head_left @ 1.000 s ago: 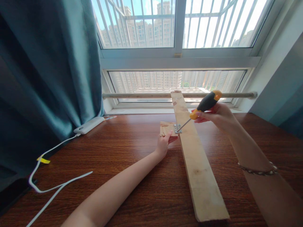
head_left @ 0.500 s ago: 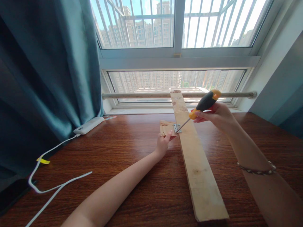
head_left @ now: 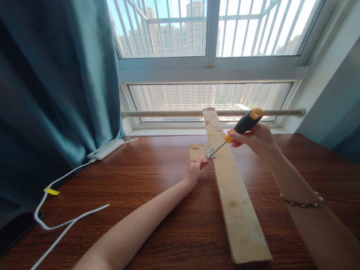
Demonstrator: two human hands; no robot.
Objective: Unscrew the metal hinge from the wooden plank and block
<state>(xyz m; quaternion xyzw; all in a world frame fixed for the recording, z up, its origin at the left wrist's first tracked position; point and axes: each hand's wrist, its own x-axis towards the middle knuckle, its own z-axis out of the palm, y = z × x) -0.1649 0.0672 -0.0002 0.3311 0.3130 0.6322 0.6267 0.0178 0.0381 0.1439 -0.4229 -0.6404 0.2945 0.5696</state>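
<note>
A long pale wooden plank (head_left: 233,195) lies on the dark wooden table (head_left: 146,180), running from near me to the window rail. A small wooden block (head_left: 197,151) sits against its left edge, joined by a small metal hinge (head_left: 210,152). My left hand (head_left: 194,170) presses on the block's near edge, fingers curled against it. My right hand (head_left: 257,138) grips a screwdriver (head_left: 243,124) with a black and orange handle. Its tip rests on the hinge.
A white power bank (head_left: 105,148) with a white cable (head_left: 60,215) lies at the table's left, beside a teal curtain (head_left: 53,93). A wooden rail (head_left: 168,113) crosses in front of the barred window. I wear a bracelet (head_left: 302,201) on my right wrist.
My right hand has shifted slightly on the screwdriver handle, with the tip staying on the hinge. My left hand still holds the block in place.
</note>
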